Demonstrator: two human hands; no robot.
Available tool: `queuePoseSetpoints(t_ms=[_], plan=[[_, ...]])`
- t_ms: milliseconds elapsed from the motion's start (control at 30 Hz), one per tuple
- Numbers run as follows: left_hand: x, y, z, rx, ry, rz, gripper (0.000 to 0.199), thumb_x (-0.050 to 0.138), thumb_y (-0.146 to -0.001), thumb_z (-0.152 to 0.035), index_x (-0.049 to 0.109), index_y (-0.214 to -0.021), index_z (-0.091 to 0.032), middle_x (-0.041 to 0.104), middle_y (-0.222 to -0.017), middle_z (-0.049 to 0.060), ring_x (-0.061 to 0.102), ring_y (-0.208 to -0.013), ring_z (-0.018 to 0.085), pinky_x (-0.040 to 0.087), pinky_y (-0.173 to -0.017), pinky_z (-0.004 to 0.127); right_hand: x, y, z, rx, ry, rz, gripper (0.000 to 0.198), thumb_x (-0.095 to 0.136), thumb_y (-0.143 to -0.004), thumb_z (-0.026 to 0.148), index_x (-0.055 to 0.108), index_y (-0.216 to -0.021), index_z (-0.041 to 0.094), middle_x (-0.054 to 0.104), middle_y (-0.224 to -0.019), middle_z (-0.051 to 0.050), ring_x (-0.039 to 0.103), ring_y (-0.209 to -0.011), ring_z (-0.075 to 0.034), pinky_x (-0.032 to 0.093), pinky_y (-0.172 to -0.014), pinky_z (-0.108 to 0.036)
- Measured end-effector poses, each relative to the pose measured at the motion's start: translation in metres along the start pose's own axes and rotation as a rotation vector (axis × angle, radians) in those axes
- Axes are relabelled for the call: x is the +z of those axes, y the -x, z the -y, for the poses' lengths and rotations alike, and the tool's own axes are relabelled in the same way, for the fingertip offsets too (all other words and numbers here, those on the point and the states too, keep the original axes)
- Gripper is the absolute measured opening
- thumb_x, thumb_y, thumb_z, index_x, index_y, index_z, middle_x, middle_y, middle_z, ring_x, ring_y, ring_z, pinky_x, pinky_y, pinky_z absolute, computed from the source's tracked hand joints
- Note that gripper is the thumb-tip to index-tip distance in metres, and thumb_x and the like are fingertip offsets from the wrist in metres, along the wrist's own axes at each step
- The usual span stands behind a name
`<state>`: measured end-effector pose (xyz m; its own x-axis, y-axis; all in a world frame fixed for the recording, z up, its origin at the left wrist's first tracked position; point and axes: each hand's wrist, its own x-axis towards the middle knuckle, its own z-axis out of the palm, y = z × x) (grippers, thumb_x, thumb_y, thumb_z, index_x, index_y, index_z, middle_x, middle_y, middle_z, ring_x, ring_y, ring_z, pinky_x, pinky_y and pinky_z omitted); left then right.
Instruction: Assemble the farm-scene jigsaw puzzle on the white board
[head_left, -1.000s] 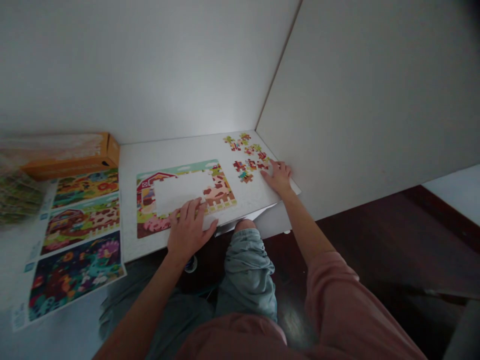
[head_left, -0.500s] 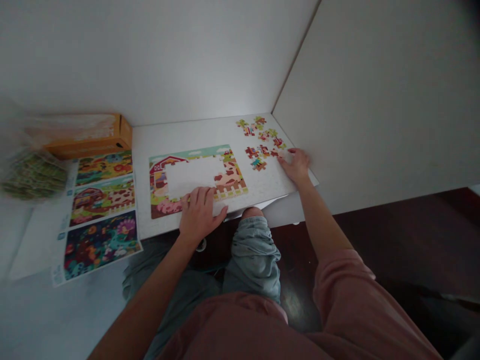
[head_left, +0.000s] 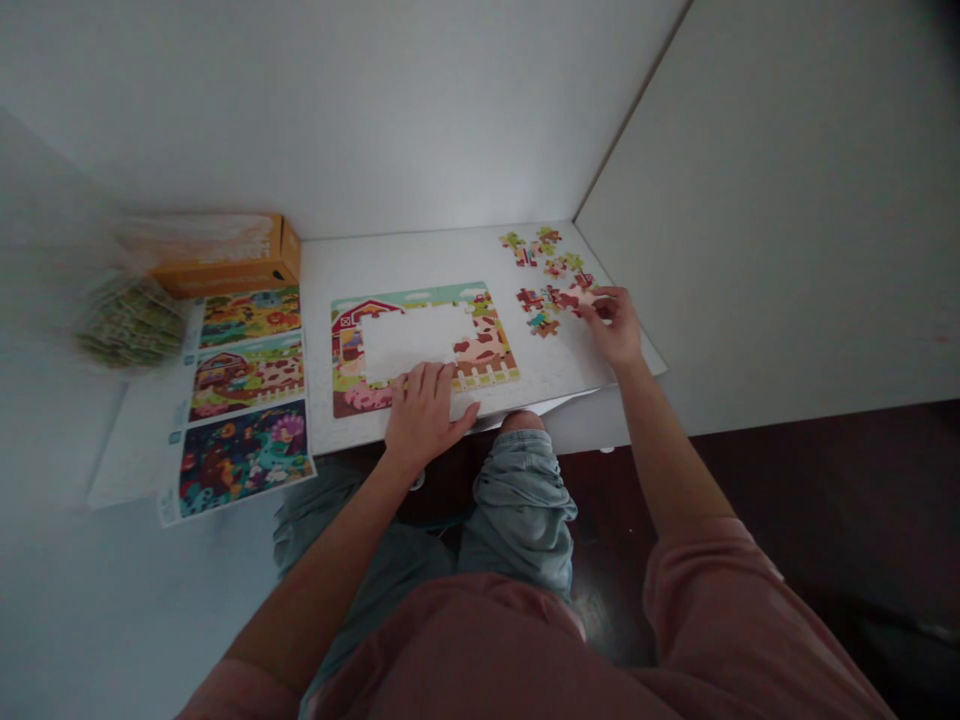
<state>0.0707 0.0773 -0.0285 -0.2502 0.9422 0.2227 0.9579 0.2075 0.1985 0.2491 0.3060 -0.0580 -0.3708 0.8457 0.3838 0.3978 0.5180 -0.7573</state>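
Observation:
A farm-scene jigsaw puzzle (head_left: 487, 350), its border joined and its centre bare white, lies on the white tabletop. My left hand (head_left: 424, 412) rests palm down over its front edge, fingers stretched out and hiding part of the border. On the right, my right hand (head_left: 616, 328) has its thumb and fingers closed on a pink-and-brown puzzle piece (head_left: 576, 297), at the near side of the loose pieces. Other loose puzzle pieces (head_left: 544, 322) lie just left of that hand, several more behind them.
Left of the puzzle lies a printed sheet (head_left: 244, 375) with three colourful pictures. An orange box (head_left: 225, 265) stands behind it against the wall. A clear bag of green-backed pieces (head_left: 131, 325) sits at the far left. A white panel (head_left: 787, 220) bounds the tabletop's right side.
My right hand has closed its fingers on the pink-and-brown puzzle piece, which shows more clearly now. The left hand stays on the puzzle's front edge. The whole view has shifted slightly.

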Motion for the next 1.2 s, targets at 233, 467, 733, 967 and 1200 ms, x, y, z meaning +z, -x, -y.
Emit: queuePoseSetpoints(t_ms=[233,467,733,967,1200], plan=[[0.007,-0.003,0.005,-0.026,-0.006,0.032,0.053,0.028,-0.072,-0.042,0.017,-0.118,-0.017,0.035,-0.110,0.009,0.028,-0.102,0.025,0.019,-0.085,0.043,0.060,-0.031,0.052,-0.177,-0.048,0.431,0.029,0.050,-0.063,0.040,0.047,-0.087,0.023,0.052,-0.074,0.000,0.047,-0.063,-0.014,0.036,-0.056,-0.027],[0.010,-0.011,0.009,-0.077,-0.018,0.056,0.054,0.030,-0.071,-0.043,0.019,-0.117,-0.017,0.036,-0.109,0.009,0.029,-0.102,0.025,0.019,-0.085,0.042,0.101,-0.057,0.052,-0.176,-0.144,0.548,0.027,0.050,-0.063,0.040,0.048,-0.082,0.022,0.053,-0.068,0.001,0.047,-0.059,-0.013,0.036,-0.053,-0.026],[0.018,-0.021,0.007,-0.180,0.018,0.067,0.053,0.034,-0.070,-0.042,0.023,-0.115,-0.016,0.036,-0.109,0.010,0.027,-0.102,0.027,0.019,-0.084,0.044,0.098,-0.056,0.047,-0.066,-0.209,0.603,0.025,0.055,-0.059,0.039,0.049,-0.077,0.022,0.053,-0.062,0.001,0.048,-0.057,-0.012,0.036,-0.050,-0.025],[0.022,-0.022,0.011,-0.105,0.039,0.141,0.056,0.033,-0.069,-0.049,0.022,-0.115,-0.019,0.028,-0.115,0.008,0.023,-0.105,0.027,0.019,-0.085,0.043,0.105,-0.050,0.053,-0.061,-0.247,0.732,0.024,0.056,-0.059,0.039,0.049,-0.073,0.020,0.052,-0.059,0.001,0.047,-0.055,-0.012,0.034,-0.046,-0.023],[0.027,-0.039,0.012,-0.080,0.049,0.080,0.049,0.029,-0.073,-0.042,0.018,-0.117,-0.022,0.024,-0.119,0.003,0.018,-0.108,0.024,0.017,-0.086,0.043,0.103,-0.053,0.041,-0.141,-0.164,0.749,0.022,0.056,-0.059,0.037,0.052,-0.070,0.018,0.052,-0.059,0.001,0.044,-0.055,-0.010,0.032,-0.047,-0.022]])
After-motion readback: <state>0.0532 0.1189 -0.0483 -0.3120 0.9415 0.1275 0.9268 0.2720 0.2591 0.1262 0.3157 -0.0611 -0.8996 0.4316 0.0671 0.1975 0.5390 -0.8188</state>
